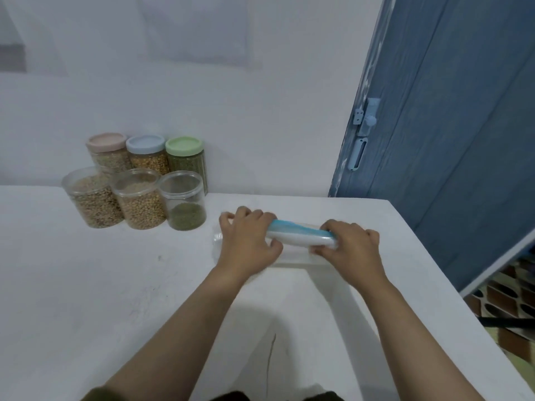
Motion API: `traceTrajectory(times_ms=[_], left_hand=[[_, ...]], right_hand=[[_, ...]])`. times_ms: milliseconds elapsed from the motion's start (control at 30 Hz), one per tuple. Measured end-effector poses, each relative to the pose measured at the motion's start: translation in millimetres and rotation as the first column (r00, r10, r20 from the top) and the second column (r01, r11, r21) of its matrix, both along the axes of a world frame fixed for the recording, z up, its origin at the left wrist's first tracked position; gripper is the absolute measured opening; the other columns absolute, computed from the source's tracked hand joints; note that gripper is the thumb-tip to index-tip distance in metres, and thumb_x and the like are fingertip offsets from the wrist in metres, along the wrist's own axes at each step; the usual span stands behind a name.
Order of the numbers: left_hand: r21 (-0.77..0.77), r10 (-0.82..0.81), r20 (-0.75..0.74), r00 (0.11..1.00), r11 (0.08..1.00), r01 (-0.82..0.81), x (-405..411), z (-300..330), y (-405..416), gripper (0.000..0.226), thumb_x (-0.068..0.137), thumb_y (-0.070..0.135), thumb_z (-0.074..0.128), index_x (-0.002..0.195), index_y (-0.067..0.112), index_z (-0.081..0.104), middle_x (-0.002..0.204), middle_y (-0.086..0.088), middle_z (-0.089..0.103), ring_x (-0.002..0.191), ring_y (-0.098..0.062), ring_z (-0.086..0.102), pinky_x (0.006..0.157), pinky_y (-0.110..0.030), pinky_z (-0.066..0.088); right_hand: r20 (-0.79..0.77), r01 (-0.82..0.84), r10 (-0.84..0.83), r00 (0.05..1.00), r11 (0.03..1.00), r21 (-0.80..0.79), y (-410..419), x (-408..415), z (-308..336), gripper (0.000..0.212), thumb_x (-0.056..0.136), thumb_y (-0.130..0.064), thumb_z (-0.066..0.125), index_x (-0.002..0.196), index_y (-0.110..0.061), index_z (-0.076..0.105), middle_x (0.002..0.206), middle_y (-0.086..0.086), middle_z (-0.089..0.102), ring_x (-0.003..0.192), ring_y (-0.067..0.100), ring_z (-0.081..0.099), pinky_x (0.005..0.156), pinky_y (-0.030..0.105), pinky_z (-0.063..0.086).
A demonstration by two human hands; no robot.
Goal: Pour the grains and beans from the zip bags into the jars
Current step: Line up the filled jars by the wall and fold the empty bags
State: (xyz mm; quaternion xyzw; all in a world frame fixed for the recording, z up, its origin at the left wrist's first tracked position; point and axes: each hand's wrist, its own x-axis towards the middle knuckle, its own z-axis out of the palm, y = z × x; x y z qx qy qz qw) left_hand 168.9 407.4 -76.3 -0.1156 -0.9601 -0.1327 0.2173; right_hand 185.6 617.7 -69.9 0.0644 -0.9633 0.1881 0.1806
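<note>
An empty clear zip bag (301, 235) with a blue zip strip lies partly rolled up on the white table (86, 285). My left hand (249, 241) grips its left end and my right hand (350, 244) grips its right end, fingers curled over the roll. Three open jars stand at the back left: one with brown grains (92, 198), one with tan beans (139, 201), one with a low layer of green beans (185, 204). Behind them stand three lidded jars: pink lid (107, 141), blue lid (145, 143), green lid (183, 146).
A white wall rises behind the jars. A blue door (451, 140) with a latch stands at the right, past the table's right edge. Patterned floor (509, 299) shows at the lower right. A thin crack (270, 360) marks the table's near part.
</note>
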Motion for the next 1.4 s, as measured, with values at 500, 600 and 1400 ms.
traceTrajectory(times_ms=[500, 600, 1400], left_hand=[[-0.106, -0.002, 0.286, 0.958, 0.994, 0.034, -78.1, -8.8, -12.4, 0.041, 0.097, 0.033, 0.033, 0.132, 0.028, 0.054, 0.121, 0.004, 0.057, 0.116, -0.022, 0.041, 0.104, -0.047, 0.019], [-0.097, -0.040, 0.328, 0.944, 0.992, 0.076, -86.5, -20.9, -16.1, 0.042, 0.101, 0.031, 0.027, 0.138, 0.030, 0.048, 0.125, 0.005, 0.056, 0.118, -0.022, 0.042, 0.103, -0.044, 0.021], [-0.087, -0.141, 0.317, 0.938, 0.980, 0.176, -65.7, -58.8, -23.7, 0.061, 0.100, 0.061, 0.025, 0.143, 0.025, 0.047, 0.145, 0.007, 0.051, 0.133, -0.014, 0.042, 0.111, -0.033, 0.030]], right_hand=[[0.510, -0.086, 0.091, 0.855, 0.996, -0.033, -2.7, -68.8, -3.6, 0.024, 0.103, -0.048, 0.039, 0.126, -0.044, 0.032, 0.117, -0.001, 0.061, 0.105, 0.020, 0.054, 0.096, 0.041, 0.029], [0.438, -0.056, 0.061, 0.897, 0.998, -0.026, -4.9, -70.7, -16.3, 0.020, 0.103, -0.041, 0.043, 0.121, -0.041, 0.035, 0.112, -0.002, 0.060, 0.103, 0.020, 0.054, 0.093, 0.041, 0.030], [0.452, -0.025, -0.065, 0.889, 0.981, 0.190, -27.0, -64.8, -49.5, 0.052, 0.103, -0.057, 0.019, 0.142, -0.037, 0.046, 0.148, -0.004, 0.047, 0.136, 0.025, 0.038, 0.112, 0.042, 0.022]])
